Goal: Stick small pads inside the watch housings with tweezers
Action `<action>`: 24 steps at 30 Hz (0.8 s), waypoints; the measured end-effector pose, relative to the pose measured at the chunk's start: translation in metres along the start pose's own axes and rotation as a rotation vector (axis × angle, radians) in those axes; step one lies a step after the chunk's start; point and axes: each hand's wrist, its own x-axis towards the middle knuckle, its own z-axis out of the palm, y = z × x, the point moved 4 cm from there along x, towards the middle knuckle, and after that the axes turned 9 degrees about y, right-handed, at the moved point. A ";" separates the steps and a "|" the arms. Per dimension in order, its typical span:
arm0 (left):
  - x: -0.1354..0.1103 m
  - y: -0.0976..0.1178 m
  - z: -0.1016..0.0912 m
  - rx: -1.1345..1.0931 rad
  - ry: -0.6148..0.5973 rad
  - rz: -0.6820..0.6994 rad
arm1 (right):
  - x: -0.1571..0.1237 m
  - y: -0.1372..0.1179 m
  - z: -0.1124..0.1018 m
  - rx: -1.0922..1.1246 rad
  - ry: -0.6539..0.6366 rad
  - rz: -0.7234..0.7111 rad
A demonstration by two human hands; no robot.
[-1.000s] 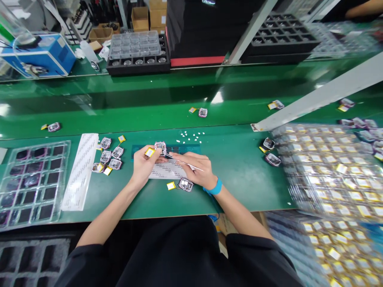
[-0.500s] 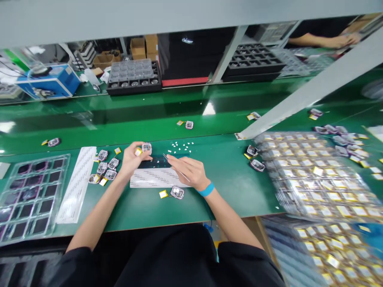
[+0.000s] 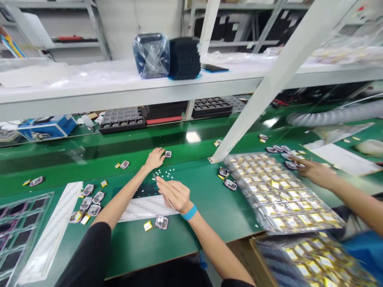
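Observation:
My left hand is stretched far forward onto the green conveyor belt, fingers spread, touching a small clear-cased part with its fingertips. My right hand rests closed on the workbench, pinching a pair of tweezers that point toward a scatter of tiny white pieces. Under my forearm lies a white strip sheet. Another cased part with a yellow battery lies just in front of my right wrist.
Several cased parts cluster at left beside a long white strip and a clear tray. Trays of yellow batteries fill the right, where a co-worker's hand reaches. A white post slants up to a shelf.
My left hand has moved forward from the bench and set the cased part on the belt. The view has tilted up, showing the shelf and a co-worker's arm.

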 end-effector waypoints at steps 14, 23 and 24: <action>-0.047 0.003 -0.017 -0.570 -0.051 -0.257 | -0.007 0.024 0.001 -0.061 0.089 0.318; -0.156 0.013 -0.065 -0.778 0.038 -0.356 | -0.022 -0.005 0.029 -0.039 -0.397 0.418; -0.160 0.009 -0.065 -0.778 0.052 -0.361 | -0.024 -0.007 0.031 -0.038 -0.435 0.423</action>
